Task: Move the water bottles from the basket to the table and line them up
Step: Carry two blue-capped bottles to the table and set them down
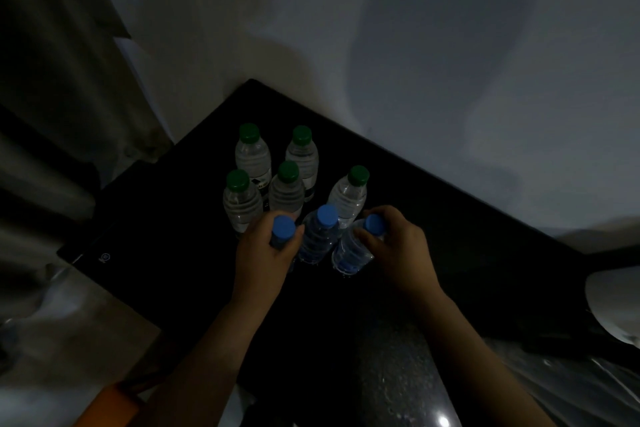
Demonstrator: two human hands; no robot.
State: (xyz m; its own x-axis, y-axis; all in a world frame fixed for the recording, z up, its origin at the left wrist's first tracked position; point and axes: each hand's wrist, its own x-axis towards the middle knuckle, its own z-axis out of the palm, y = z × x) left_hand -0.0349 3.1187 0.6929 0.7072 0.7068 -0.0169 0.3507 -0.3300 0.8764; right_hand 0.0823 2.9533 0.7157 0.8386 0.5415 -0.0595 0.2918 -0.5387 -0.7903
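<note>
Head view, dim light. Black flat-topped table [433,218] sits against a pale grey wall [450,45]. Eight clear plastic water bottles stand on it, all upright or close to it.

Landmark: the middle blue-capped clear bottle [320,232], standing free, no hand on it.

Left of it, touching or nearly so: the left blue-capped bottle [283,229], with the left hand [266,253] wrapped round its neck and shoulder, fingers closed on it. Cap pokes out above the fist.

Right of it: the right blue-capped bottle [353,246], tilted, base toward the camera. The right hand [398,246] has fingers and thumb pinched round its neck just under the cap.

Behind the landmark, five green-capped clear bottles: near-left green-capped bottle [240,201], centre green-capped bottle [287,187] directly behind, right green-capped bottle [349,196] leaning slightly, just behind the right hand's bottle. Farther back, far-left green-capped bottle [252,152] and far-right green-capped bottle [302,152]. The green group is bunched, not one straight row.

An orange object [110,406] shows at the bottom left edge, well apart from the landmark; cannot tell what it is. Can't make out a basket.
</note>
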